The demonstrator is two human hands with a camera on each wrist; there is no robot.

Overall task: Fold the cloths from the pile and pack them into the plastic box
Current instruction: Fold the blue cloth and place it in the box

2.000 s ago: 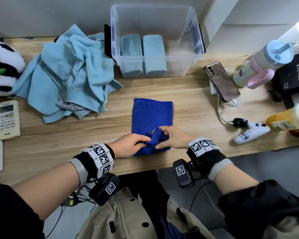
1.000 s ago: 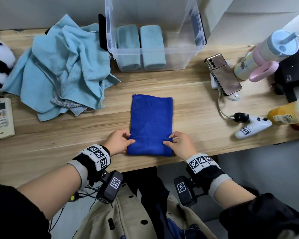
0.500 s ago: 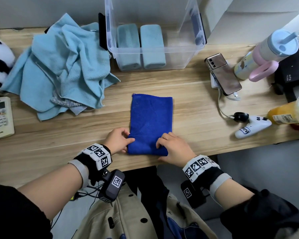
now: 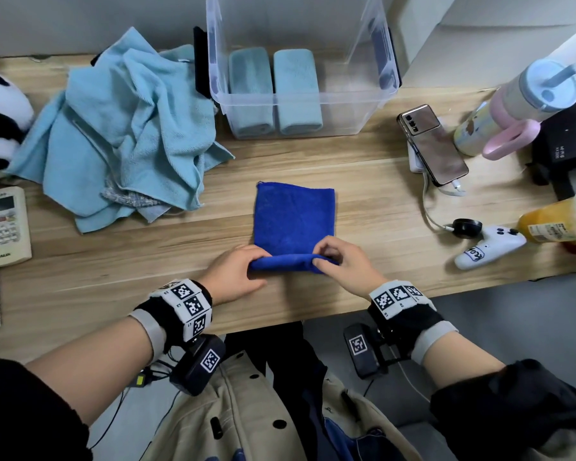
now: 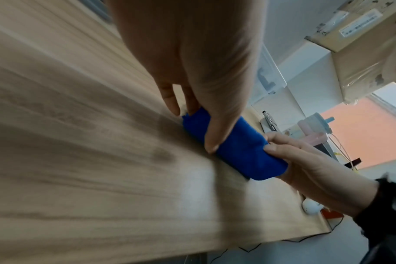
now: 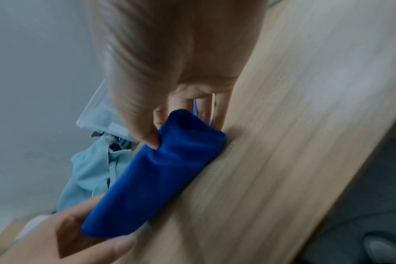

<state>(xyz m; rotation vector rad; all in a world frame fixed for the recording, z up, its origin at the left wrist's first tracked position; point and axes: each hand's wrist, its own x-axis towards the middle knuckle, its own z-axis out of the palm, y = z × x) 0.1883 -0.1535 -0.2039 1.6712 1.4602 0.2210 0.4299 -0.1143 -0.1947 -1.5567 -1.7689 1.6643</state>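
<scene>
Blue cloth [image 4: 293, 221] near edge rolled, pinched between both hands' fingers [image 4: 325, 249]

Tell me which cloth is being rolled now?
The dark blue cloth, gripped at its near edge by both hands; the light blue ones lie piled or packed in the box.

Pile [image 4: 127, 128] left of box [image 4: 300, 94]; cloth [image 4: 293, 217] before it.

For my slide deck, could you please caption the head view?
Both hands roll the blue cloth's near edge on the desk.
</scene>
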